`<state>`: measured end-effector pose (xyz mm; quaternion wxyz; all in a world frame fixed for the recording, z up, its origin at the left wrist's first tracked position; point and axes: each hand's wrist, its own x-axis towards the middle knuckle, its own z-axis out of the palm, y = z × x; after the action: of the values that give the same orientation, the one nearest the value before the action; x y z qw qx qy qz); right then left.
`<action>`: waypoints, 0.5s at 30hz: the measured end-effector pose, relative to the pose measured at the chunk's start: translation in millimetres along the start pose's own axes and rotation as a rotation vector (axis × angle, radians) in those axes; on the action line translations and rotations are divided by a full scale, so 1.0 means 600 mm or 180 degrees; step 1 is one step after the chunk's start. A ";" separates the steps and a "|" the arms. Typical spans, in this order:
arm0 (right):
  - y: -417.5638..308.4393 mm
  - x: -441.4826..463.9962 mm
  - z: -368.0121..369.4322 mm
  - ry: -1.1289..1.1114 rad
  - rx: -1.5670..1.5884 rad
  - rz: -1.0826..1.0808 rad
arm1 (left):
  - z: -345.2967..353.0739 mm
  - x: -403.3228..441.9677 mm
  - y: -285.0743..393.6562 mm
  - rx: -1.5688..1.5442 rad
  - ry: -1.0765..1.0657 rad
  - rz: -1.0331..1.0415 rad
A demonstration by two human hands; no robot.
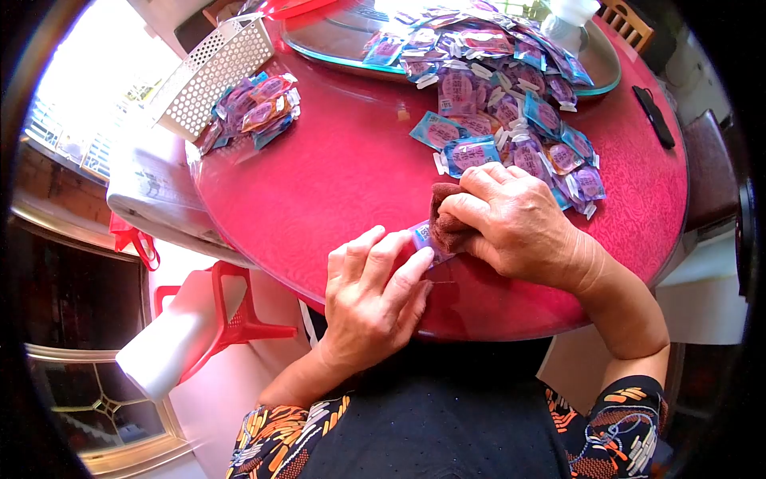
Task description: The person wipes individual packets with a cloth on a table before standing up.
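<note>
Left hand (367, 291): palm down at the near edge of the red desk (343, 184), thumb and forefinger on a packet (422, 235); I can't tell whether these fingers pinch it or only press.
Right hand (515, 217): fingers clenched round a brown cloth (448, 214), bunched against the packet.
Packet: on the desk between the two hands, purple, partly covered by the cloth; a bit of its print shows, too little to read.
Heap (457, 92): many packets in purple, blue and red with white tabs, spilling from the far turntable (335, 45) toward the right hand.
Labels: large dark characters, Chinese by their look, on pale purple patches; too small and blurred for me to read for certain, brand included.
Pile (254, 108): similar packets at far left, beside a white perforated basket (203, 76).
Right edge: a slim black object (654, 117), no writing I can read.
</note>
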<state>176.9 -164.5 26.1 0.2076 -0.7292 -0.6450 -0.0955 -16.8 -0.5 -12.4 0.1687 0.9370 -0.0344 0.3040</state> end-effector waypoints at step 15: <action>0.001 0.003 -0.007 -0.0105 0.0099 0.0039 | 0.004 -0.010 -0.007 0.0008 0.0253 0.0251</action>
<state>178.5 -164.5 30.3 0.2088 -0.7313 -0.6453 -0.0722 -19.7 2.5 -18.7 0.1565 0.9223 -0.0642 0.3475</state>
